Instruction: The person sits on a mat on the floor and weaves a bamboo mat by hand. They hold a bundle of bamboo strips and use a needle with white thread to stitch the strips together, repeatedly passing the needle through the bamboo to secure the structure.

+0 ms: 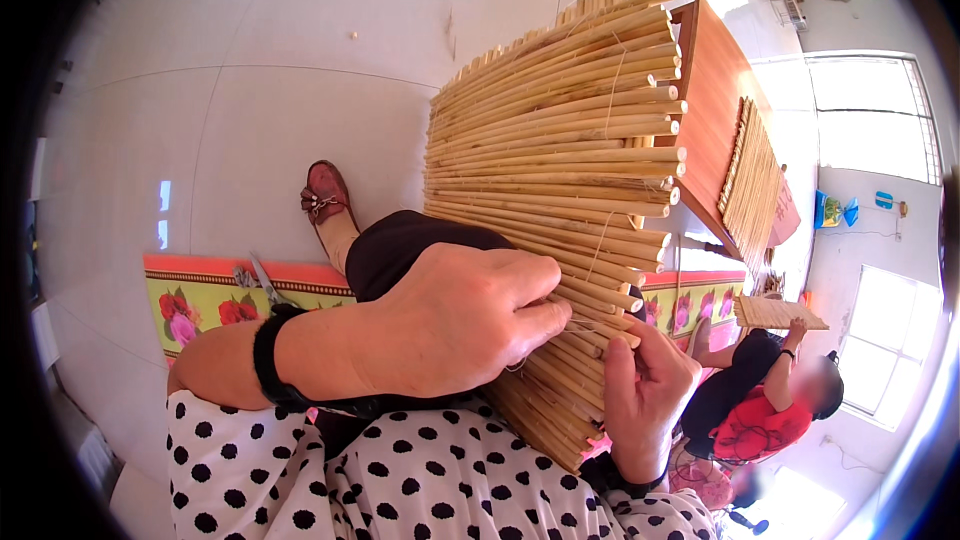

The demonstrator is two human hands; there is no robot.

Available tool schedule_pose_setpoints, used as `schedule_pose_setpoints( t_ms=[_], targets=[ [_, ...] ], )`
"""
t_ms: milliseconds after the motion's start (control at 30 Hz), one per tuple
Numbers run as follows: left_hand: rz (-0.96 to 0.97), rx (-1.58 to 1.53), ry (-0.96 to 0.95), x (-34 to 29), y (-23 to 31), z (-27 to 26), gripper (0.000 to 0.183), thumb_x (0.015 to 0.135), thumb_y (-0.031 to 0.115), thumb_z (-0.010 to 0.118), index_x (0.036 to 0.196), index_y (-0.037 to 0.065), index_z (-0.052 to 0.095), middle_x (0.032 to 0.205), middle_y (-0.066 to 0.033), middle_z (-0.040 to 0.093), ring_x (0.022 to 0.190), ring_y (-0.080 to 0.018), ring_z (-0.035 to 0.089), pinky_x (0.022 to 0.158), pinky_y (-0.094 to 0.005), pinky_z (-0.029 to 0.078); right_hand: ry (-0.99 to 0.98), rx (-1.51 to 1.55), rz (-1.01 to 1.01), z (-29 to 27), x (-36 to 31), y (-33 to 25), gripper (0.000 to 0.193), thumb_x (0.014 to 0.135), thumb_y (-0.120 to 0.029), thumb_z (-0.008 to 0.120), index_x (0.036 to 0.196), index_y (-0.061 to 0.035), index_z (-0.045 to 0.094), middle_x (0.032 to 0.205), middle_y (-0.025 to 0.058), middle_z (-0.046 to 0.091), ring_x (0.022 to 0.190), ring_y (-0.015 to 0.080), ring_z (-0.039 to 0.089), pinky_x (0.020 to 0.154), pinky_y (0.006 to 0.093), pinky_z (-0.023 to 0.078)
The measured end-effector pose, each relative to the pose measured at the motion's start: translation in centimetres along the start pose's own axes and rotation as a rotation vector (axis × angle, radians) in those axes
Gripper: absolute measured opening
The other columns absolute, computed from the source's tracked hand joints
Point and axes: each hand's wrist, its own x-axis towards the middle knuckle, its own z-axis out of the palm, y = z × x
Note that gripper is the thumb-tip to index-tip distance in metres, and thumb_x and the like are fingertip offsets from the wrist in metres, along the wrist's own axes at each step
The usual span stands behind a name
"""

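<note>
A mat of pale reed sticks, bound side by side with thin thread, lies across my lap and stretches away from me. My left hand, a black band at its wrist, is closed above the near part of the mat. Its thumb and forefinger pinch a fine white thread that runs toward the stick ends. My right hand grips the mat's right edge, its thumb pressed up against the end of a reed stick. The right fingers are partly hidden behind the sticks.
Scissors lie on a flowered cloth strip left of my knee. Beyond the mat stands a brown wooden table bearing another reed mat. At the right a person in red holds a smaller reed mat.
</note>
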Motion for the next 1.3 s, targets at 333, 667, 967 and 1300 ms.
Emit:
schedule_pose_setpoints(
  t_ms=[333, 667, 967, 1300],
  targets=[
    [0.028, 0.009, -0.026, 0.7, 0.1, -0.1, 0.009, 0.077, 0.012, 0.066, 0.076, 0.004, 0.061, 0.073, -0.0055, 0.048, 0.066, -0.02, 0.06, 0.051, -0.0322, 0.048, 0.009, -0.013, 0.019, -0.4, -0.2, -0.2, 0.022, 0.081, -0.005, 0.069, 0.1, 0.0079, 0.067, 0.068, 0.0138, 0.064, 0.052, 0.0156, 0.06, 0.05, 0.0263, 0.046],
    [0.037, 0.04, -0.046, 1.0, 0.4, -0.4, 0.01, 0.078, 0.011, 0.065, 0.074, 0.003, 0.061, 0.073, -0.0058, 0.049, 0.065, -0.0195, 0.06, 0.051, -0.0315, 0.049, 0.015, -0.029, -0.011, -0.2, -0.1, -0.2, 0.021, 0.081, -0.005, 0.069, 0.099, 0.0075, 0.067, 0.067, 0.0134, 0.063, 0.051, 0.0171, 0.06, 0.049, 0.0271, 0.045],
    [0.096, 0.038, 0.025, 1.1, 0.2, -0.1, 0.027, 0.063, 0.009, 0.071, 0.089, 0.002, 0.071, 0.069, -0.0018, 0.043, 0.056, -0.0148, 0.051, 0.044, -0.0296, 0.039, 0.03, -0.013, -0.006, -0.2, -0.1, -0.4, 0.02, 0.081, -0.005, 0.069, 0.098, 0.0074, 0.067, 0.066, 0.0128, 0.063, 0.051, 0.0165, 0.061, 0.049, 0.0268, 0.045],
    [0.106, 0.049, 0.009, 1.1, 0.2, -0.3, 0.028, 0.062, 0.009, 0.072, 0.089, 0.002, 0.071, 0.069, -0.002, 0.043, 0.056, -0.0144, 0.051, 0.044, -0.0289, 0.04, 0.025, -0.024, -0.017, -0.2, -0.1, -0.4, 0.021, 0.082, -0.005, 0.069, 0.098, 0.0075, 0.067, 0.064, 0.0124, 0.062, 0.05, 0.0163, 0.06, 0.048, 0.0263, 0.045]
  ],
)
